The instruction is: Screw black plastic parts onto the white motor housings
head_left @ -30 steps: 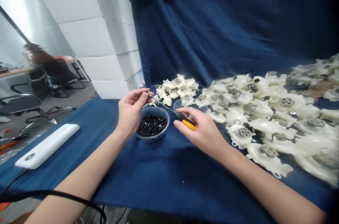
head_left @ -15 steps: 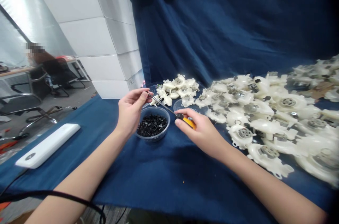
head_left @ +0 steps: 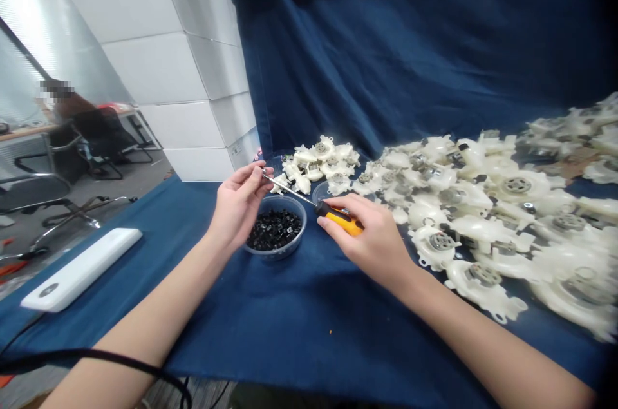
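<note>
"Checking the screwdriver [head_left: 331,212]: where is it?"

"Mid-air, tip toward 10 o'clock, handle toward 4. 12 = straight away from the person."

"Hands?"

"Right hand [head_left: 371,235] wrapped on the yellow-and-black handle. Left hand [head_left: 236,203] pinched narrow at the shaft tip. Can't tell if a small part's in there too."

"Nearest stuff?"

"Clear bowl [head_left: 276,254] of black pieces [head_left: 274,228], just beside left hand, at its 4 o'clock. Second clear container [head_left: 319,190] at the bowl's 2, partly behind right hand."

"Further out?"

"From the bowl: small cluster of cream housings [head_left: 309,158] at 1 o'clock, big heap [head_left: 476,199] at 3, white slab [head_left: 82,270] at 9, all on the blue-covered tabletop [head_left: 290,332]. Stacked white boxes [head_left: 186,125] at 11."
</note>
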`<act>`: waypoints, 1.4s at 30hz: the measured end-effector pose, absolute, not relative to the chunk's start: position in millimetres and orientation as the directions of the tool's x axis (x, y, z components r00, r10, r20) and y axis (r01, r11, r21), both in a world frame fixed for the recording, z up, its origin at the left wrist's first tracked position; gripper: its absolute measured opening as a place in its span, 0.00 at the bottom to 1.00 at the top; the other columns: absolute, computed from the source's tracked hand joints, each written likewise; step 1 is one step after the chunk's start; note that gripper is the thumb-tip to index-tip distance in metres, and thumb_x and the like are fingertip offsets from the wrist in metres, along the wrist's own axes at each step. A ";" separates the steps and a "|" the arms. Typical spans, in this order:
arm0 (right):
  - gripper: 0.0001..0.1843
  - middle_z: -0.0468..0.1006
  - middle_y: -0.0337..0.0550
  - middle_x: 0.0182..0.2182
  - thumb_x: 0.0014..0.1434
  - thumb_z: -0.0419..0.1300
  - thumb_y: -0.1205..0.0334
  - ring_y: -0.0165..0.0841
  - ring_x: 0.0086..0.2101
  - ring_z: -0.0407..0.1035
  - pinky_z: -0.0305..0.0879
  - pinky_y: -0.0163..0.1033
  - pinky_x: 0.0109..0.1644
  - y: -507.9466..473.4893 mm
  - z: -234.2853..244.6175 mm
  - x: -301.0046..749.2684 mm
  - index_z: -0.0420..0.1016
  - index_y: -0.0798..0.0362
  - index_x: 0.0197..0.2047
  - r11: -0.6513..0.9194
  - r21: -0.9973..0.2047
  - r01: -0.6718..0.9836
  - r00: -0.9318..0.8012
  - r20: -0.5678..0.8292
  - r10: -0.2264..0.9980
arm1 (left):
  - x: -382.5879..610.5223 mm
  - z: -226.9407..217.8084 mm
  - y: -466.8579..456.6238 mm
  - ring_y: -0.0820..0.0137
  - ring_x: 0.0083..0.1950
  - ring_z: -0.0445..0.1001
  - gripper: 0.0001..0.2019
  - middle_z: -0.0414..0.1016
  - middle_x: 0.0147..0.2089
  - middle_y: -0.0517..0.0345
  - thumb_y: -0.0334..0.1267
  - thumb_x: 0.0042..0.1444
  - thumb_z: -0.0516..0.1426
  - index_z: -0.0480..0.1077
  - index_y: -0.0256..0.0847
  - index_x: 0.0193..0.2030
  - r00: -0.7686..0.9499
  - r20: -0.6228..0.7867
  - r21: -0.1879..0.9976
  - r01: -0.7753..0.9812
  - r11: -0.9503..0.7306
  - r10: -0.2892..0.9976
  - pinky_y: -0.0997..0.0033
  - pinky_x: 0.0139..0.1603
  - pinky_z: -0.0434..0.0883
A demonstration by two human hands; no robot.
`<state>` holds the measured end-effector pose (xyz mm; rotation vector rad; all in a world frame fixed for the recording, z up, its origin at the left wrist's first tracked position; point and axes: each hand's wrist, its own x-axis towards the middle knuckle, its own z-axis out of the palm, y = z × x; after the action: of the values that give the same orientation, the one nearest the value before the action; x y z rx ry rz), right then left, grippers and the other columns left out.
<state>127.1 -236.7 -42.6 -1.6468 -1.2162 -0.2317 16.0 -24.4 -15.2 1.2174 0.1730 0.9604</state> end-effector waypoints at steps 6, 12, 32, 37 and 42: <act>0.10 0.81 0.42 0.40 0.63 0.64 0.59 0.32 0.39 0.75 0.71 0.38 0.47 -236.2 -43.5 126.8 0.79 0.51 0.47 0.015 -0.584 0.812 0.471 0.670 0.573 | 15.4 -13.6 -24.1 0.78 0.37 0.79 0.12 0.80 0.36 0.57 0.38 0.54 0.70 0.80 0.37 0.44 0.647 0.330 0.839 -0.535 0.101 0.687 0.82 0.42 0.80; 0.12 0.81 0.44 0.41 0.64 0.62 0.59 0.34 0.40 0.76 0.73 0.39 0.47 -236.1 -44.5 127.2 0.79 0.51 0.49 0.010 -0.525 0.851 0.428 0.705 0.566 | 15.5 -14.0 -25.9 0.77 0.37 0.80 0.12 0.81 0.39 0.55 0.39 0.54 0.70 0.81 0.37 0.43 0.630 0.346 0.853 -0.520 0.047 0.695 0.82 0.42 0.80; 0.11 0.80 0.41 0.40 0.57 0.68 0.55 0.32 0.36 0.74 0.69 0.38 0.43 -235.6 -42.0 126.9 0.75 0.51 0.39 0.000 -0.767 0.642 0.565 0.472 0.677 | 12.1 -10.0 -31.3 0.73 0.38 0.80 0.13 0.83 0.40 0.52 0.43 0.53 0.70 0.82 0.39 0.43 0.507 0.530 0.818 -0.518 -0.251 0.680 0.74 0.43 0.78; 0.16 0.80 0.41 0.36 0.68 0.56 0.50 0.29 0.29 0.71 0.67 0.36 0.35 -235.8 -42.4 130.7 0.78 0.50 0.47 0.053 -0.845 0.533 0.495 0.362 0.790 | 11.1 -9.8 -31.7 0.72 0.41 0.80 0.11 0.83 0.41 0.53 0.41 0.54 0.70 0.82 0.40 0.42 0.489 0.574 0.793 -0.532 -0.296 0.656 0.73 0.45 0.79; 0.19 0.78 0.39 0.40 0.58 0.67 0.51 0.26 0.26 0.69 0.67 0.35 0.33 -236.1 -41.7 127.1 0.73 0.48 0.50 0.030 -0.859 0.511 0.568 0.363 0.739 | 11.6 -11.8 -31.1 0.74 0.39 0.79 0.11 0.83 0.39 0.54 0.41 0.55 0.68 0.81 0.40 0.43 0.505 0.542 0.809 -0.530 -0.255 0.671 0.75 0.44 0.79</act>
<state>127.1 -236.1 -41.7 -1.6260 -1.0707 0.2419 11.6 -31.1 -11.8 1.4305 0.1324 1.1415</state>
